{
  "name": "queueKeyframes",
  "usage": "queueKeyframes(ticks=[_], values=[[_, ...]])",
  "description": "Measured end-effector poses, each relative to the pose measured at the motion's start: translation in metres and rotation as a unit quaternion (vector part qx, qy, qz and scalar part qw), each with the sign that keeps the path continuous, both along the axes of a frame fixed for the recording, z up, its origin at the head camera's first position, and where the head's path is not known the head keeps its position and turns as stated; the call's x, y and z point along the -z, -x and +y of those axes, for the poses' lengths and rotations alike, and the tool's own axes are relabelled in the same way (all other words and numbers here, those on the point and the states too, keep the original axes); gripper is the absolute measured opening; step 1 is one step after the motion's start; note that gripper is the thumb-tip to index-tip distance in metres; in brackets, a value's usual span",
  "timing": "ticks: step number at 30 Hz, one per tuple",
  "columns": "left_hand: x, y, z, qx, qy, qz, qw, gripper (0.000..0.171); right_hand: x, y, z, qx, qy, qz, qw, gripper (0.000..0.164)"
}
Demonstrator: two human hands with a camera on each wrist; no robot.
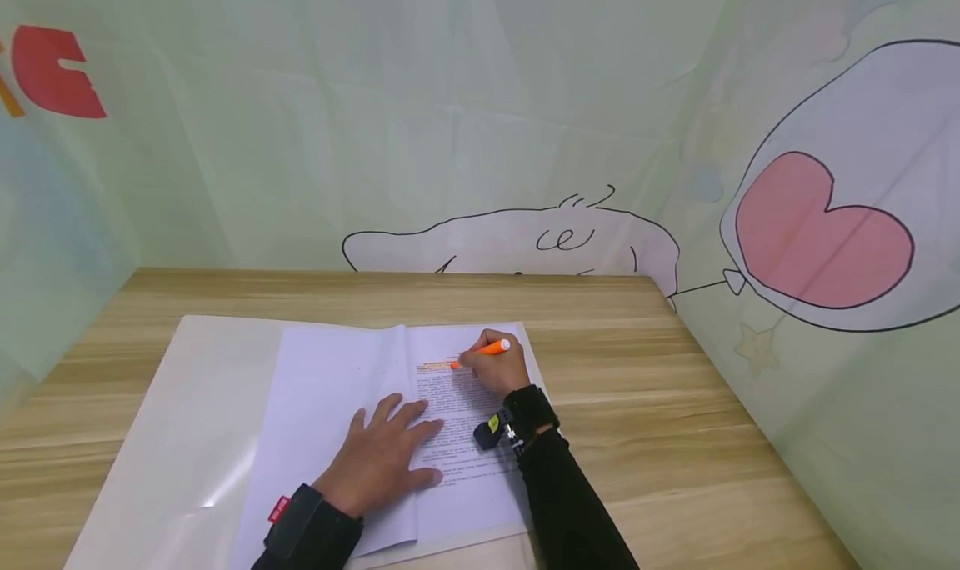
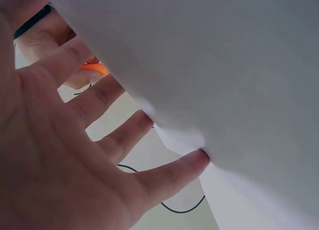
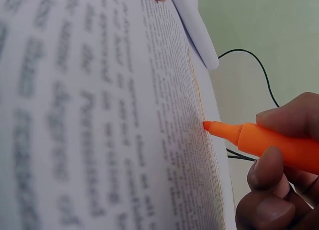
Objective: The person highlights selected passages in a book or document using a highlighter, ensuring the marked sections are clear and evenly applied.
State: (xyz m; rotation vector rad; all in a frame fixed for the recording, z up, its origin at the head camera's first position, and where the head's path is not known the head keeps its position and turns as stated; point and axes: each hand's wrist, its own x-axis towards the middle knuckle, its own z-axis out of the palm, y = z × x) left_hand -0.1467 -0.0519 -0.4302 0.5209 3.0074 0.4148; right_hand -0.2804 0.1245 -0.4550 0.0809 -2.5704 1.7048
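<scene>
An orange highlighter (image 1: 491, 348) is pinched between the thumb and fingers of my right hand (image 1: 498, 368). In the right wrist view the highlighter (image 3: 274, 144) has its tip on the printed page (image 3: 164, 115), at an orange line near the top of the text. My left hand (image 1: 382, 462) rests with spread fingers across the fold of the open document, on the edge of the printed page (image 1: 465, 503). The turned-back blank sheet (image 1: 322, 412) lies to the left. In the left wrist view my left hand (image 2: 75, 145) touches the paper (image 2: 209, 80) with its fingertips.
Under the papers lies a glossy whitish folder or cover (image 1: 172, 437), spread to the left on a wood-grain table (image 1: 660, 403). A printed cloth backdrop (image 1: 487, 120) stands behind and at both sides. Each wrist wears a black band.
</scene>
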Motion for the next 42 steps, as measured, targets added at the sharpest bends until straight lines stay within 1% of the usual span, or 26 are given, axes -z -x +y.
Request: queueKeyframes(ticks=[8,16,24,31,36,42], values=[[0.0003,0.0008,0.0000,-0.002,0.002,-0.008,1.0000,0.064,-0.0014,-0.0007,0.0027,0.006,-0.001,-0.012,1.000,0.026],[0.0008,0.0014,0.0000,-0.006,0.000,-0.016,0.9999,0.065,-0.0003,0.0000,0.0032,0.007,0.000,-0.009,1.000,0.026],[0.0007,0.0014,0.0006,-0.007,-0.002,-0.015,0.9999,0.064,0.0000,0.0009,0.0046,0.009,0.000,-0.011,1.000,0.027],[-0.0001,0.0020,0.0005,-0.008,-0.003,-0.017,0.9998,0.064,0.0019,0.0021,0.0066,0.010,0.020,-0.005,1.000,0.028],[-0.0016,0.0010,0.0009,-0.006,-0.004,-0.020,0.9998,0.064,0.0018,0.0022,0.0074,0.006,0.019,-0.002,1.000,0.027],[-0.0027,0.0006,0.0019,-0.003,-0.004,-0.017,0.9999,0.064,0.0008,0.0007,0.0095,0.007,0.034,0.000,0.999,0.030]])
